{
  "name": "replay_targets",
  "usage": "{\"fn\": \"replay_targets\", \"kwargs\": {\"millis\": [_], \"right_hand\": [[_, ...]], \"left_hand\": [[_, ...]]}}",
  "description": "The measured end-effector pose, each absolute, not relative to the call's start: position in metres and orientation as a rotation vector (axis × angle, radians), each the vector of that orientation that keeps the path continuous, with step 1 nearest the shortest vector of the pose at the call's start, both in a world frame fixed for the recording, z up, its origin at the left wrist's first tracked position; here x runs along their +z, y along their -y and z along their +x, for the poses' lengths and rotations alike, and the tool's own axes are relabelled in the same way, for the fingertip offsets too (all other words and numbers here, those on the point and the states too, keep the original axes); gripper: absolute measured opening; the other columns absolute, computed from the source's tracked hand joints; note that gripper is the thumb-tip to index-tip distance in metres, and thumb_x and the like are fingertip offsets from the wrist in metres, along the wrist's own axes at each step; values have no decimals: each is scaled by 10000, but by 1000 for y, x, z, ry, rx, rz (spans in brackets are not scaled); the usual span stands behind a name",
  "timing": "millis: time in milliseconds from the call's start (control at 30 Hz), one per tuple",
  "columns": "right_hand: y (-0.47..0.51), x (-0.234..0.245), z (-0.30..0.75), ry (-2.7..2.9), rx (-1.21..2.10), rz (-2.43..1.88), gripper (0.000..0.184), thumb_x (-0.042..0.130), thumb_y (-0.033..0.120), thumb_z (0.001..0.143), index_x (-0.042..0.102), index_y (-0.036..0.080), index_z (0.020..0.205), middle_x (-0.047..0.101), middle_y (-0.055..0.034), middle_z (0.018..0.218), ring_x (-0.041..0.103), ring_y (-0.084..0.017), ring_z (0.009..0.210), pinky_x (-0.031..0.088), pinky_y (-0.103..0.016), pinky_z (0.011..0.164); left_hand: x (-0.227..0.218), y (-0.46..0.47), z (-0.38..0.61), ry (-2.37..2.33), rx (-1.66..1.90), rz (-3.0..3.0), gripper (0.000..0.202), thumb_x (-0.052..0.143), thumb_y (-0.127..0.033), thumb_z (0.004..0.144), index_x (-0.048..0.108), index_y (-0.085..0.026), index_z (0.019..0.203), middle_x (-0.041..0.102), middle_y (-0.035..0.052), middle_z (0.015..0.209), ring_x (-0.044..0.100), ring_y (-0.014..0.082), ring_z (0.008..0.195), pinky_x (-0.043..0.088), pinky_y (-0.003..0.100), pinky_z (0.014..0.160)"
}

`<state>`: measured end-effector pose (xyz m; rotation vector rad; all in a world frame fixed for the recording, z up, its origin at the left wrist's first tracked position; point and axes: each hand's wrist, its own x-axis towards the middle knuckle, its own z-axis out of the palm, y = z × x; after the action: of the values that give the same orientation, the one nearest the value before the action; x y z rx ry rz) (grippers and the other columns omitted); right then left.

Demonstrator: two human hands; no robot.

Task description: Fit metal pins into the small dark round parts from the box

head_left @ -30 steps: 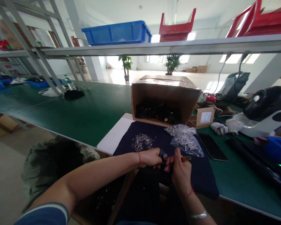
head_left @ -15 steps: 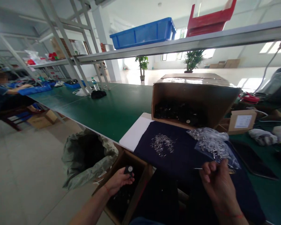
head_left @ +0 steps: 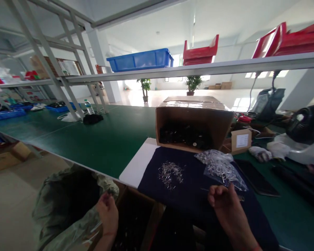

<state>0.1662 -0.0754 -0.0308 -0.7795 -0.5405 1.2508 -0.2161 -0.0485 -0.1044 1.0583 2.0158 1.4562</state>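
Note:
My left hand (head_left: 108,212) hangs below the table edge, between a grey-green bag-lined bin (head_left: 65,205) and an open cardboard box (head_left: 136,216) on the floor. Its fingers are curled together and I cannot see what they hold. My right hand (head_left: 225,209) rests at the front of a dark blue cloth (head_left: 191,188), fingers closed around a thin metal tool (head_left: 240,198). A small heap of metal pins (head_left: 170,171) lies on the cloth. A clear bag of pins (head_left: 219,167) lies just beyond my right hand.
A cardboard box (head_left: 219,118) on its side holds black parts behind the cloth. A small labelled carton (head_left: 240,140), a phone (head_left: 256,177) and a black-and-white fan (head_left: 303,136) stand to the right. A water bottle (head_left: 88,106) stands on the green table (head_left: 99,136).
My left hand left the cloth, reached down into the floor box with a small black part, then shifted left toward the bag; the part no longer shows. My right hand stayed at the cloth.

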Motion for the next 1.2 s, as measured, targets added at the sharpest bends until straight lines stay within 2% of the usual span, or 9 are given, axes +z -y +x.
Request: {"fn": "replay_targets", "kwargs": {"millis": [100,167,333,467,600,733,867,1033,1200], "right_hand": [[74,-34,169,544,1243,-751,494,659,675,828,699,209,668,676,-56,891,552,-154,645,481,-307,603],[73,-37,170,514,1253,-751,460,678,654,824,725,215,695,683,-55,929,554,-156,652,491,-321,623],[74,-38,167,452,1237,-740,329,748,554,812,746,229,763,661,-23,827,554,-142,611,472,-284,555],[75,-34,161,488,1205,-764,338,757,560,798,736,225,763,643,-17,739,524,-130,520,425,-269,476],[75,-36,160,569,1205,-795,396,737,586,805,724,195,741,647,-32,724,527,-129,498,410,-267,468],[74,-38,161,626,1201,-798,396,704,570,844,705,185,757,644,-35,730,534,-128,514,419,-259,480],[80,-30,157,869,1046,-996,388,618,582,904,701,206,946,674,-33,781,472,-101,428,351,-240,399],[97,-13,136,1636,405,-1173,363,604,445,957,658,254,1261,675,-46,831,639,-199,710,528,-304,648],[114,-16,117,2012,111,-1118,253,517,363,1017,683,238,1163,690,-72,864,670,-202,748,543,-278,633]], "left_hand": [[-51,10,-186,-1880,1634,1542,347,360,-393,955,488,-185,1201,586,136,1236,575,260,1183,463,418,1045],[-13,-23,-147,-1615,1398,2046,317,319,-308,980,563,-190,1143,628,123,1199,584,236,1167,457,398,1053],[33,-125,-37,-1345,953,2416,346,608,-165,872,630,-208,1215,640,84,1306,534,225,1276,389,383,1143],[38,-178,7,-1392,740,2462,409,658,-298,903,583,-176,1286,562,118,1390,516,298,1294,411,560,1095],[41,-188,12,-1440,632,2365,345,616,-365,937,613,-178,1226,597,110,1323,584,268,1190,487,523,1017],[43,-165,-4,-1396,627,2155,315,597,-390,947,635,-166,1166,650,96,1214,635,232,1078,536,466,940],[40,-104,-29,-1209,644,1884,443,502,-477,969,682,-110,1139,722,104,988,680,198,827,560,340,724],[22,8,-59,-978,649,1576,607,594,-616,856,713,-103,1158,718,85,846,597,136,601,502,261,547],[-7,80,-80,-885,801,1147,567,756,-551,774,725,-139,1162,727,68,866,556,84,560,459,205,523]]}}
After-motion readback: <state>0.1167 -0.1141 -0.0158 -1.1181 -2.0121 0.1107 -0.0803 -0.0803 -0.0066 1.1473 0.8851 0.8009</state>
